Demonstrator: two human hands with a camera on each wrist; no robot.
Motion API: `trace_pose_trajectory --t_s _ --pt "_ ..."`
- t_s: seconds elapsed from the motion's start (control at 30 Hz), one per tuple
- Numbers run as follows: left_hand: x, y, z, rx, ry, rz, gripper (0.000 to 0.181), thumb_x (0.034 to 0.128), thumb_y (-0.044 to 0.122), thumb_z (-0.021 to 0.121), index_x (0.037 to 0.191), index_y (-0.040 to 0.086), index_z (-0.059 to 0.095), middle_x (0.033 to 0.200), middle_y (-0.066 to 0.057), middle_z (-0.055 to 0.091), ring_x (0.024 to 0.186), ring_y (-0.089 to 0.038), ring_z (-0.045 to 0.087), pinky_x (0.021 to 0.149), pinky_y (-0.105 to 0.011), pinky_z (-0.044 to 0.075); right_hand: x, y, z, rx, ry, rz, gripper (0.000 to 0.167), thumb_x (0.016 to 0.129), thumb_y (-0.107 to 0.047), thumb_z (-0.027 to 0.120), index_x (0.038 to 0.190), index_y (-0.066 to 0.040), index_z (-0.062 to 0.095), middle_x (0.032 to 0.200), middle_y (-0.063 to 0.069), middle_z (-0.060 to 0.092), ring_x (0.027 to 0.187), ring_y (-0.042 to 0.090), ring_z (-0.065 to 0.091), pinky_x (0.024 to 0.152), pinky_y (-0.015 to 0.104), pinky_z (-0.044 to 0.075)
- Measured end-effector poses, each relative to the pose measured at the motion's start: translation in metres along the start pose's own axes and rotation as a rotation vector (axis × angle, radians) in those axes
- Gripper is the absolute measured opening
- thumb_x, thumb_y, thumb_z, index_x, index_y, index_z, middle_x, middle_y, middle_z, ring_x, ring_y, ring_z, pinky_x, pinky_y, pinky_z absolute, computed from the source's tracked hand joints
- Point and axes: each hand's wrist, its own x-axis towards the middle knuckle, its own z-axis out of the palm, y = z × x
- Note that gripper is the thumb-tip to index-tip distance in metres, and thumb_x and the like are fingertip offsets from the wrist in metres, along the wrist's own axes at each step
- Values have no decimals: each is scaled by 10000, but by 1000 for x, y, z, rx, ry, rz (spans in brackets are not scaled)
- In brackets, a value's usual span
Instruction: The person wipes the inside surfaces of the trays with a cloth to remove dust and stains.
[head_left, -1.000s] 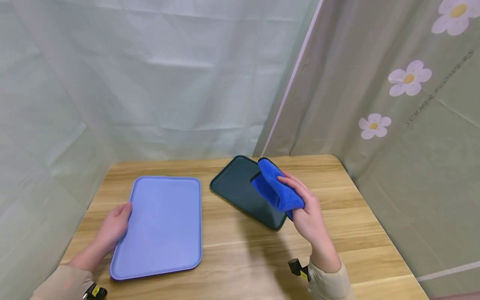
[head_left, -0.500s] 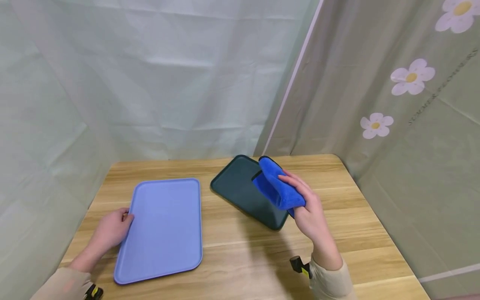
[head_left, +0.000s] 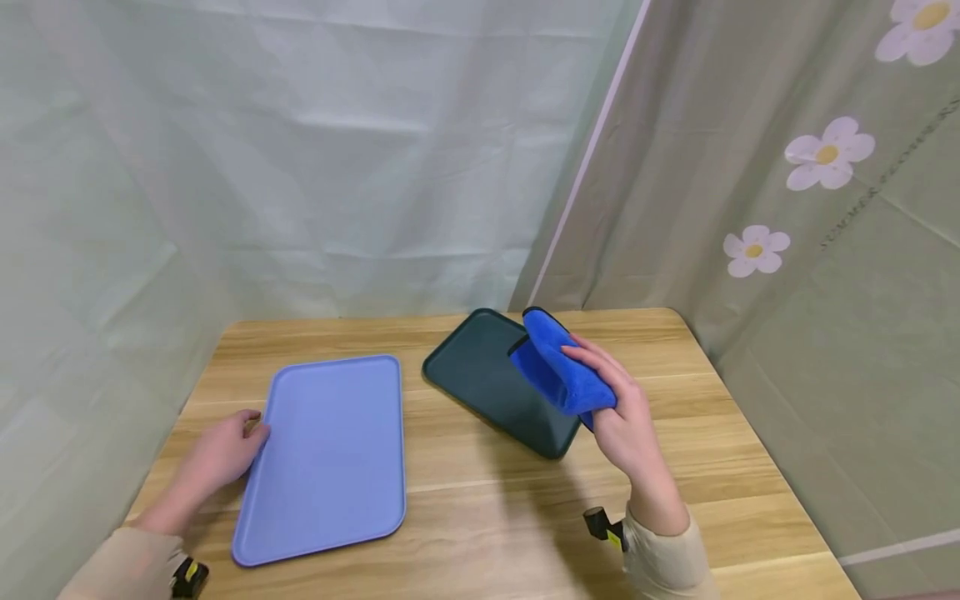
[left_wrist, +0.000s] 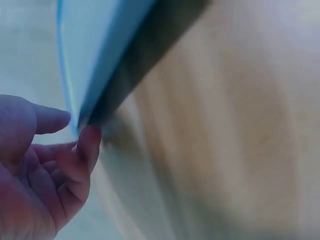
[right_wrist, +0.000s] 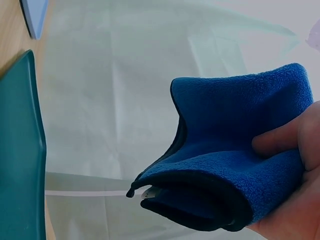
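Pale curtains hang behind the wooden table, whose top serves as a clock face with twelve at the far edge. A light blue tray takes up the nine o'clock side. Near twelve, a smaller dark green tray lies at a slant, just beside the blue one without touching it. Toward two o'clock, a folded blue cloth with black edging is held up clear of the dark green tray, covering part of it in the head view. The right hand grips that cloth between thumb and fingers. The left hand pinches the blue tray's nine o'clock edge with thumb and curled fingers. A small pale tag shows in the cloth's fold.
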Motion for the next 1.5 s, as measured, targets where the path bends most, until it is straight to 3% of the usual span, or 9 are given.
trace_pose_trajectory --t_s 0.13,0.33,0.57,0.73,0.83,1.0,1.1,1.3,1.5 --pt "-1 14 -9 -39 92 -7 516 1120 251 513 1361 -206 528 983 -315 697 850 -486 691 732 -568 558 1 2 -2 3 8 -10 655 949 210 416 1384 -174 719 1570 15 559 1467 389 476 1125 712 372" --pt "-1 75 -11 -262 170 39 473 1133 347 531 1369 -57 599 817 -104 625 535 -195 613 501 -333 446 3 5 -6 -11 23 -25 625 946 212 428 1363 -143 728 1547 47 582 1453 391 494 1137 696 360" --pt "16 162 25 -491 31 86 394 1119 315 586 1349 -2 631 820 -121 628 496 -220 626 491 -338 502 3 5 -10 -26 34 -13 645 933 220 417 1365 -144 729 1548 52 582 1454 362 498 1170 421 386" --pt "31 216 72 -278 -7 201 277 1089 313 629 1143 61 731 662 7 561 513 -155 548 534 -348 455 4 4 -13 -39 54 -12 654 924 226 410 1361 -138 732 1544 56 585 1454 373 497 1132 247 370" --pt "36 236 86 -128 -138 209 391 1087 380 621 826 102 708 562 28 524 499 -177 536 517 -349 437 4 3 -15 -49 58 -11 679 907 236 396 1362 -140 733 1546 52 584 1455 365 498 1138 257 371" --pt "47 254 97 -58 -416 137 606 1113 474 537 632 109 591 508 -73 603 421 -256 634 498 -332 506 3 4 -18 -63 65 3 708 894 247 381 1370 -144 729 1555 61 577 1460 365 490 1146 418 386" --pt "56 257 107 -8 -426 96 596 1122 508 483 742 79 648 595 -113 656 428 -240 637 554 -325 526 2 4 -19 -67 71 0 707 892 248 388 1365 -149 733 1548 69 583 1454 361 498 1141 449 391" --pt "73 257 126 64 -398 -48 647 1109 610 413 984 60 730 767 -108 644 502 -244 640 615 -411 548 4 5 -15 -58 56 -12 707 893 242 400 1366 -163 735 1537 21 596 1447 338 511 1139 253 369" --pt "85 251 142 58 -425 -62 706 1104 642 389 769 101 694 647 -99 636 469 -262 635 646 -406 561 5 5 -11 -41 55 -8 700 897 235 398 1364 -162 735 1534 34 599 1446 342 510 1159 510 382"
